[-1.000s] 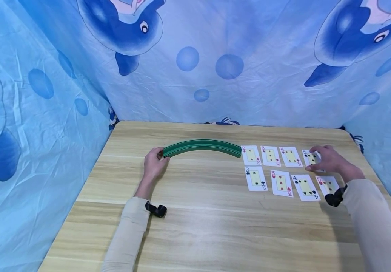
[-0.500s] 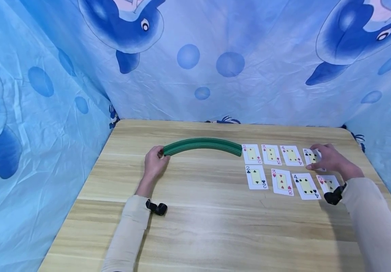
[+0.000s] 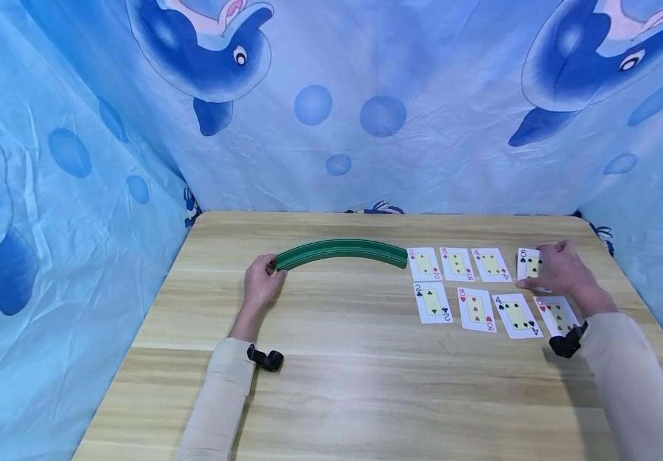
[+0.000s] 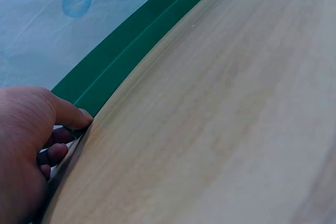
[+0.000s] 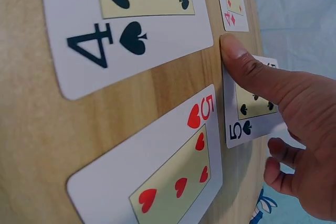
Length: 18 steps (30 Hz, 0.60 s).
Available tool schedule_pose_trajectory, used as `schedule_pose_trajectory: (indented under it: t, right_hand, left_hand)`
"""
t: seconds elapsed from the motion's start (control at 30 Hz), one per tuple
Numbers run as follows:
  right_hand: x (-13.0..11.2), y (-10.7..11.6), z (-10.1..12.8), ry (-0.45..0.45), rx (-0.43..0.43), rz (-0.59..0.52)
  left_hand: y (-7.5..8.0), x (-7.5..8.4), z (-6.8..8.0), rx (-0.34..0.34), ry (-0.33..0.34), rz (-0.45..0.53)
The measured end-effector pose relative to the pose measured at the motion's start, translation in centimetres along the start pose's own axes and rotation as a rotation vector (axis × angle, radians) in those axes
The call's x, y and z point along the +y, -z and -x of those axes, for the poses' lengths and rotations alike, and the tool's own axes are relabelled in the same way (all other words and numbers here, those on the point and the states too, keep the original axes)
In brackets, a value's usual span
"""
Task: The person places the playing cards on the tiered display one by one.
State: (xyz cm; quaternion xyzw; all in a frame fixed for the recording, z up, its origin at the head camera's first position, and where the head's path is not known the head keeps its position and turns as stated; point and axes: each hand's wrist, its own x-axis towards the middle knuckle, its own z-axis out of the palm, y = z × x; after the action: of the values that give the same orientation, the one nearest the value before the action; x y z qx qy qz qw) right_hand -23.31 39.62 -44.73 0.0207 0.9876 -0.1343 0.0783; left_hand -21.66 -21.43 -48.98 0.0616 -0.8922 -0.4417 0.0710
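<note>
My left hand (image 3: 261,282) pinches the left end of a green curved card holder (image 3: 343,248) that lies on the table; in the left wrist view the thumb (image 4: 81,120) presses its near edge. At the right, my right hand (image 3: 567,272) grips a five of spades (image 5: 244,124) between thumb and fingers, covering its right part. The thumb (image 5: 236,51) lies along one edge of this card. Left of it in the back row are a four of diamonds (image 3: 489,264), a three of diamonds (image 3: 457,264) and a two of diamonds (image 3: 423,264).
The front row has a two of clubs (image 3: 432,302), three of hearts (image 3: 477,310), four of spades (image 3: 517,315) and five of hearts (image 3: 555,312), partly under the right wrist. A blue dolphin-print curtain (image 3: 337,128) hangs behind the wooden table (image 3: 337,397).
The five of spades has shifted slightly right with my right hand and sits straighter, with a wider gap from the four of diamonds. The left hand stays on the card holder.
</note>
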Motion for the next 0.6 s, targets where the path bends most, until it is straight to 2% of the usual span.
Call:
schedule_pose_trajectory:
  t: [0.2,0.37,0.6]
  right_hand:
    - [0.1,-0.1,0.3,-0.029,0.044,-0.016]
    - [0.3,0.1,0.7,-0.050,0.057,-0.081]
    - [0.5,1.1,1.5,-0.001,0.099,-0.164]
  left_hand:
    - [-0.2,-0.3,0.0,0.010,-0.020,-0.014]
    - [-0.2,-0.4,-0.1,0.023,-0.059,-0.044]
    - [-0.1,-0.2,-0.2,0.031,-0.067,-0.038]
